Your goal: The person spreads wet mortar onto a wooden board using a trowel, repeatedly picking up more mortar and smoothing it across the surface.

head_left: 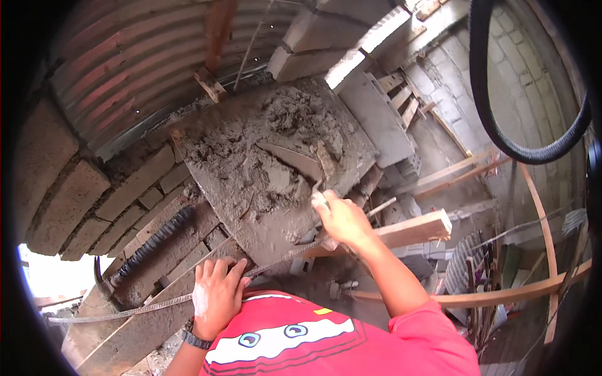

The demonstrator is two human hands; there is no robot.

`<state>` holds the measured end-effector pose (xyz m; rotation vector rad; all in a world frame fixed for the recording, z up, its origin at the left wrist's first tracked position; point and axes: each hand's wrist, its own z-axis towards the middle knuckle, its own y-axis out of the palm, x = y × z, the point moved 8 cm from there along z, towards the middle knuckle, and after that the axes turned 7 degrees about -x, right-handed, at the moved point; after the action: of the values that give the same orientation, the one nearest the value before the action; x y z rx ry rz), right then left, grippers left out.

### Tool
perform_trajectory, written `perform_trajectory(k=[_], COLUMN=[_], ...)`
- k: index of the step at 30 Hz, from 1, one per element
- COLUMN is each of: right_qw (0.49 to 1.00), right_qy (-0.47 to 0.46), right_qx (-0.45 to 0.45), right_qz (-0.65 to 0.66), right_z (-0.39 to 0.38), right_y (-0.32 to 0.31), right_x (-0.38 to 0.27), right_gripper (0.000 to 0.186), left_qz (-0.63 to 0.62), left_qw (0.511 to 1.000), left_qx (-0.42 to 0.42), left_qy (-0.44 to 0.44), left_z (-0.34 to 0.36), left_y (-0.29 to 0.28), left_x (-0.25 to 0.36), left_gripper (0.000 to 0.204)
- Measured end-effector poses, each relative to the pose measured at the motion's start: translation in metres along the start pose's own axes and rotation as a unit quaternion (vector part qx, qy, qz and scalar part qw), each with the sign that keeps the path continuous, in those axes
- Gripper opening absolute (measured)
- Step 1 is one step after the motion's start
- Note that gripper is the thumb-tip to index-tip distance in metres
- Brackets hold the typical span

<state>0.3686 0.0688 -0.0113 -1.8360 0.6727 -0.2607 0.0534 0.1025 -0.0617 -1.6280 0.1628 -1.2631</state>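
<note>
The mortar board [251, 207], a wide grey slab caked with cement, fills the middle of the view and tilts down toward the person. Above and left of the board runs a sheet of rusty corrugated metal [144, 62], and below that a wall of rough grey blocks [81, 200] curves away to the board's left. Right of the board stand pale concrete blocks [376, 113], and a timber plank [414, 229] juts out from beneath the board's lower right corner. A thick black ribbed bar [157, 241] lies along the top of the wall, just off the board's lower left edge. On the board sits a heap of wet grey mortar [276, 144], spread across its upper and middle part. In that heap lies the trowel [295, 160], its blade smeared grey and pointing up-left. The right hand [342, 219], at the board's lower right edge, is closed round the trowel's handle. The left hand [216, 294], below the board's lower edge, rests fingers bent on the wall top, touching a thin taut line [157, 304] that runs across it; whether it grips the line I cannot tell.
</note>
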Motion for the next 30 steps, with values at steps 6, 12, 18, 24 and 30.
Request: perform_trajectory(k=[6,12,18,24,30], right_qw=[0.995,1.000,1.000,0.999,0.978], right_qy=[-0.007,0.009,0.014,-0.018,-0.047], right_qx=[0.073,0.001,-0.006,-0.034,0.056], right_qz=[0.069,-0.022,0.025,-0.009,0.197], right_z=[-0.024,0.024,-0.014,0.018,-0.017], right_y=[-0.069,-0.034,-0.084,-0.038,-0.076], right_x=[-0.006,0.009,-0.012,0.004,0.025], right_gripper=[0.046,0.052,0.052,0.049,0.041], left_qz=[-0.004,0.001,0.004,-0.030,0.006], left_qw=[1.000,1.000,1.000,0.999,0.995], left_qx=[0.003,0.015,-0.001,0.030,0.102], left_qy=[-0.013,0.004,-0.026,-0.031,-0.008], left_z=[0.000,0.002,0.001,0.009,0.036], left_y=[0.000,-0.001,0.000,-0.014,-0.062], left_x=[-0.003,0.001,-0.005,0.001,0.022], left_gripper=[0.036,0.037,0.037,0.041,0.025])
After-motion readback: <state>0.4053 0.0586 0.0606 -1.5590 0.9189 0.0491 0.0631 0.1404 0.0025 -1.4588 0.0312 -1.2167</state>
